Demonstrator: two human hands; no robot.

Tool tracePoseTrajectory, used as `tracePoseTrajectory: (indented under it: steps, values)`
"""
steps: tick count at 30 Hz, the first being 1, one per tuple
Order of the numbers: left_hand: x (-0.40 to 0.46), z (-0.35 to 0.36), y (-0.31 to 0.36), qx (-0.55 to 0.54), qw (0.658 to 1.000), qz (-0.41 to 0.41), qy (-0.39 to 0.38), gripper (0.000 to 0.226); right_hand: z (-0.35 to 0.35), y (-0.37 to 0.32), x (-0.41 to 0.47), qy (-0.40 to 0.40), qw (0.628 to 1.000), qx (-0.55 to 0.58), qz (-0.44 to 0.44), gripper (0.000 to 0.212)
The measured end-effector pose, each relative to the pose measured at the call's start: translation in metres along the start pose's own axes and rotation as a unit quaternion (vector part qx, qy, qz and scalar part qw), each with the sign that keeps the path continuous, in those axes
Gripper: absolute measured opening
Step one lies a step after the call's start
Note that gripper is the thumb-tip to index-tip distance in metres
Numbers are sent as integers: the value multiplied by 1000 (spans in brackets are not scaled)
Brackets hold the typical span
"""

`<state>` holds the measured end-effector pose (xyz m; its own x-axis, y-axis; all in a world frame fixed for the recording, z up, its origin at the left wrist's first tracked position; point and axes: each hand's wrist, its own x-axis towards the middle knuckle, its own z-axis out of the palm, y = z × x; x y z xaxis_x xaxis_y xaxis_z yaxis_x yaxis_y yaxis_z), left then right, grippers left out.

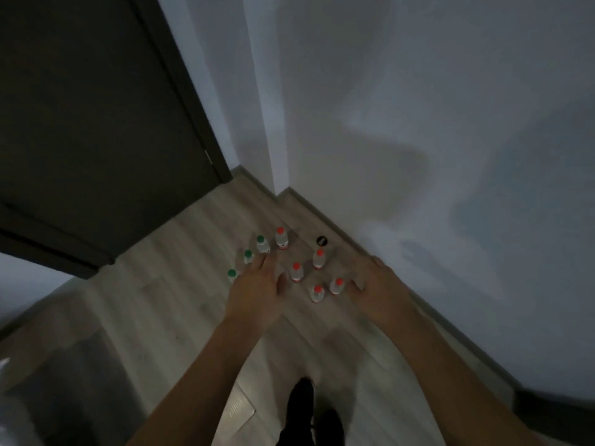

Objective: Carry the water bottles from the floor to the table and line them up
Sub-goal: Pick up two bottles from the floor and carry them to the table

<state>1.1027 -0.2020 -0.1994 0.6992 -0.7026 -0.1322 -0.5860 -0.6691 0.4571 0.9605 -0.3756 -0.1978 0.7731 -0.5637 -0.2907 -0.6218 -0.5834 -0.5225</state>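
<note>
Fingers point(260, 263) on both the left hand point(254, 294) and right hand point(380, 291) spread, holding nothing, above the bottles point(296, 272) upright on the floor point(180, 252). Probably full: heavy, smooth, tippy. Grip mid-body, below the cap.

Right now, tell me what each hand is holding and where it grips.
Nothing. The left hand and right hand are open above the bottles standing on the floor.
</note>
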Motion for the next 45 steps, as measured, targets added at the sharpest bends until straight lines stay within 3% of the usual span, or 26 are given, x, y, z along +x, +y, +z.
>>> tracePoseTrajectory:
  steps: [6,10,15,19,22,26,32,39,45]
  values:
    - [110,159,-77,6,999,-5,-48,37,121,96,136,-50,998,7,28,19]
    - [157,313,-140,20,995,-8,-99,44,233,190,223,-50,997,-17,61,40]
    - [198,487,-186,52,986,8,-160,57,360,296,286,-103,988,-33,113,58]
    - [216,570,-207,57,985,35,-160,55,421,345,309,-118,985,-63,113,54]
    - [220,592,-219,31,992,46,-115,40,439,355,313,-48,990,-84,101,39]
    - [209,571,-220,3,995,34,-91,31,430,345,298,-25,992,-79,92,30]
    - [179,459,-169,-55,997,-27,-43,21,343,277,253,-54,994,-50,81,23]
    - [128,227,-67,-67,996,-56,-17,23,160,144,156,-75,995,-35,53,22]
    - [48,29,38,-138,983,-62,106,20,-3,14,48,-3,1000,-5,30,19]
